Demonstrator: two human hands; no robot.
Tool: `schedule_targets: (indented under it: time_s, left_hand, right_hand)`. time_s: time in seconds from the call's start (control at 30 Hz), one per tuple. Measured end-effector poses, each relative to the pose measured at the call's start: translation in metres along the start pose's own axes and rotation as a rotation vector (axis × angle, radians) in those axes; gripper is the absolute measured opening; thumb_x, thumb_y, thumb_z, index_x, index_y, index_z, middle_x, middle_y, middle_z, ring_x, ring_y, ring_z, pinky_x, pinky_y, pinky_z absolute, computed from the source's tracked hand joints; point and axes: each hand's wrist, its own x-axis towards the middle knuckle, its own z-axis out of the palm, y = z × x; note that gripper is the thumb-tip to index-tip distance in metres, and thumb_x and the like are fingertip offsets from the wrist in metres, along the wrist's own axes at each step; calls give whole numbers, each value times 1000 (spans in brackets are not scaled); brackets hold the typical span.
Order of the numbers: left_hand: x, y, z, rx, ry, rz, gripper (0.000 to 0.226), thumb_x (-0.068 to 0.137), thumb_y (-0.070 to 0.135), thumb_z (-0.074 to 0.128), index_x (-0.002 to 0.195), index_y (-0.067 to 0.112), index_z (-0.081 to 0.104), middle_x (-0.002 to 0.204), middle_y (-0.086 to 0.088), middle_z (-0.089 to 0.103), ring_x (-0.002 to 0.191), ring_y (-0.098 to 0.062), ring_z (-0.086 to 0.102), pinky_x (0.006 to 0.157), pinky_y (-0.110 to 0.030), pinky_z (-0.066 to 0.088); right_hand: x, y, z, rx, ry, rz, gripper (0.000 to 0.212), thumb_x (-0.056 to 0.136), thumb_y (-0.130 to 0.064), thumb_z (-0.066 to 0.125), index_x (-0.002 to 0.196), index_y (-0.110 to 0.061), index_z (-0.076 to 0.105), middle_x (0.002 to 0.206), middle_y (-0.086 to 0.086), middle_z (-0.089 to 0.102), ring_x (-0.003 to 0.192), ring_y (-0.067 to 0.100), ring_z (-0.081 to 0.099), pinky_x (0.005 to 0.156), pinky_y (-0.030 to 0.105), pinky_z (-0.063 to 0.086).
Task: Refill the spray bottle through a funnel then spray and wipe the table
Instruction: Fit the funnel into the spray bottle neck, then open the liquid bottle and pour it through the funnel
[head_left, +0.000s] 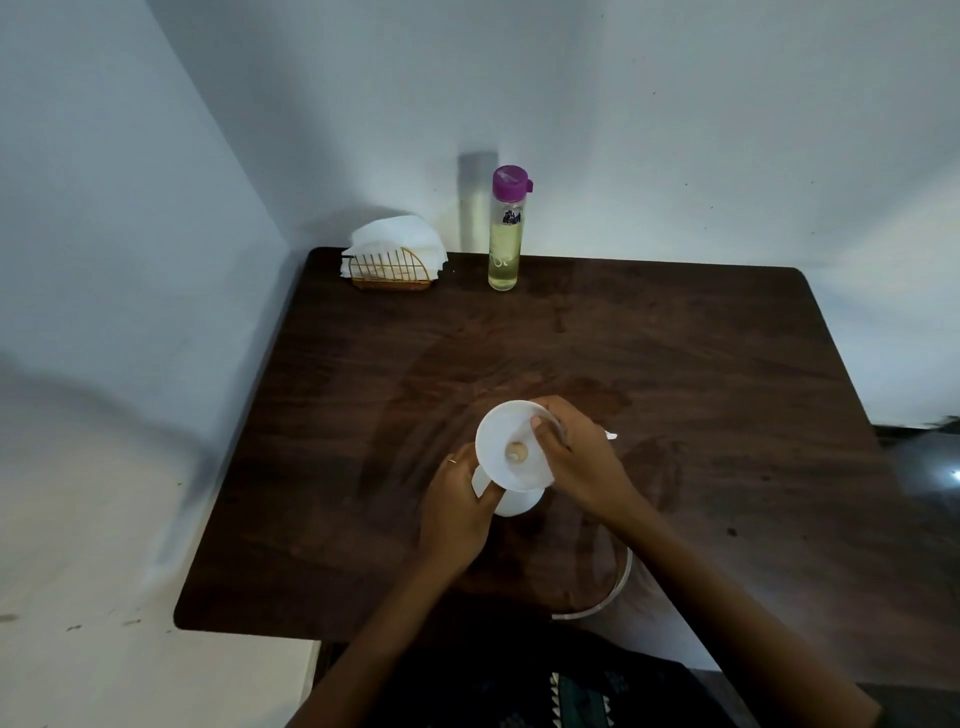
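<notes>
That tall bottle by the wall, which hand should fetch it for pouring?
Probably the right hand: it only pinches the funnel rim, while the left hand grips the spray bottle, steadying it. The tall bottle stands straight ahead.

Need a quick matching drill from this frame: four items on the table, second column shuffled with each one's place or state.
Items
1. funnel
2. purple-capped bottle
3. napkin holder
4. spray bottle

Places or states
A. far left corner of the table, stuffed with white napkins
B. upright at the far edge, capped, pale yellow liquid inside
C. gripped by the left hand, under the funnel
D. rim held by the right hand

Pairs: 1-D, 2-B, 3-A, 4-C
</notes>
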Motion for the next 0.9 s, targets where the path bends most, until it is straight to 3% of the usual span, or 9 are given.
schedule_targets:
  time_s: [0.13, 0.27, 0.43, 0.53, 0.63, 0.7, 0.8, 0.9]
  left_hand:
    - [0, -2, 1, -6, -2, -2, 46, 85, 32, 64, 127, 18, 53, 126, -1, 60, 117, -17, 54, 100, -28, 43]
    - [0, -3, 1, -27, -8, -5, 48, 84, 31, 66, 128, 18, 52, 127, -2, 59, 117, -18, 54, 102, -36, 46]
    - [0, -4, 1, -52, -24, -37, 59, 74, 51, 59, 126, 24, 52, 125, 2, 60, 115, -17, 56, 99, -36, 48]
    - [1, -5, -1, -63, -48, -36, 58, 74, 51, 61, 126, 27, 51, 126, 4, 60, 115, -15, 56, 99, -33, 48]
    - [3, -6, -5, -62, -57, -19, 52, 81, 40, 65, 128, 21, 51, 128, 2, 58, 117, -15, 54, 101, -35, 47]
    - [4, -5, -10, -70, -38, -4, 39, 88, 24, 62, 125, 20, 53, 129, 0, 56, 118, -15, 52, 102, -36, 45]
    - [9, -8, -18, -95, -27, 7, 32, 92, 13, 55, 110, 38, 50, 125, 6, 53, 114, -9, 51, 98, -27, 42]
    - [21, -19, -24, -124, -10, 6, 37, 92, 11, 53, 109, 44, 53, 125, 9, 54, 111, -9, 56, 96, -34, 48]
  right_hand:
    - [-1, 1, -1, 42, -36, 18, 23, 97, -19, 43, 116, -12, 53, 99, -3, 59, 85, 8, 56, 67, 11, 46]
    - [-3, 0, -3, 138, -104, 63, 22, 96, -23, 46, 117, -18, 51, 96, -9, 57, 82, 4, 57, 62, 11, 49]
    - [-4, -4, -7, 242, -135, 130, 24, 94, -29, 49, 117, -22, 52, 98, -12, 58, 89, 9, 59, 62, 25, 56]
    - [-4, -6, -11, 318, -146, 180, 25, 94, -35, 48, 116, -25, 54, 100, -13, 59, 91, 9, 60, 53, 20, 52]
    - [-5, -4, -14, 389, -138, 196, 26, 94, -43, 41, 105, -27, 58, 97, -17, 59, 91, 6, 58, 62, 14, 50]
    - [-3, 0, -15, 424, -92, 222, 35, 94, -47, 36, 99, -24, 62, 93, -12, 63, 86, 8, 61, 69, 19, 52]
    - [6, 10, -15, 443, 26, 315, 44, 95, -49, 33, 100, -21, 66, 86, -2, 69, 69, 15, 65, 57, 31, 52]
    - [16, 26, -14, 493, 137, 357, 45, 97, -41, 35, 94, -10, 67, 79, 11, 69, 55, 20, 61, 47, 24, 44]
